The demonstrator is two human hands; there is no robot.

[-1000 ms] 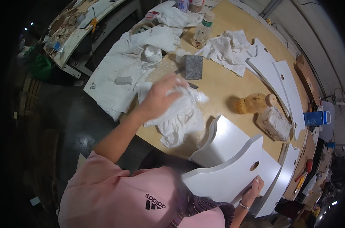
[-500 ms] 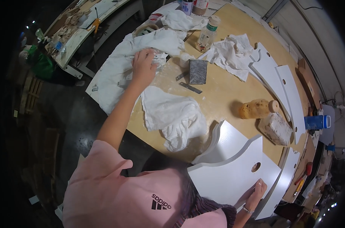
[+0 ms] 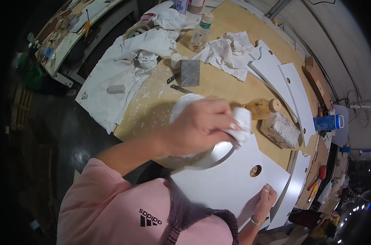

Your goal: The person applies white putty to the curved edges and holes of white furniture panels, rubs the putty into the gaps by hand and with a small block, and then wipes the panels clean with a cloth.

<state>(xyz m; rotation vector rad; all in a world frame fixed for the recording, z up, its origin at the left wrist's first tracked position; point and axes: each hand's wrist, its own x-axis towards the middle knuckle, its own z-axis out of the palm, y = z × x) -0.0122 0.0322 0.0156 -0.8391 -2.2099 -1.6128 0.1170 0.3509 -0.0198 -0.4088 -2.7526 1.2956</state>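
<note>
My left hand (image 3: 203, 122), blurred by motion, is closed on a bunched white cloth (image 3: 242, 124) above the white panel. More white cloth shows behind that hand, partly hidden by it. My right hand (image 3: 266, 200) grips the right edge of the white panel (image 3: 220, 183), which has a curved edge and a round hole (image 3: 255, 170). Another white panel lies partly under it. Beyond my left hand are a dark grey block (image 3: 190, 72), two flat dark metal strips (image 3: 179, 88) and a small white tub (image 3: 176, 61).
Right of the panel sit a bottle of amber liquid (image 3: 262, 108) and a speckled white block (image 3: 280, 130). Curved white panels (image 3: 297, 98) line the far right. A white sheet (image 3: 99, 98) covers the table's left, with a light grey block (image 3: 116, 89). A clear bottle (image 3: 199, 34) stands at the back.
My left hand has come from the white sheet back to the right, over the panel, lifting the white cloth off the table. My right hand stays on the panel's edge. The view has shifted slightly.
</note>
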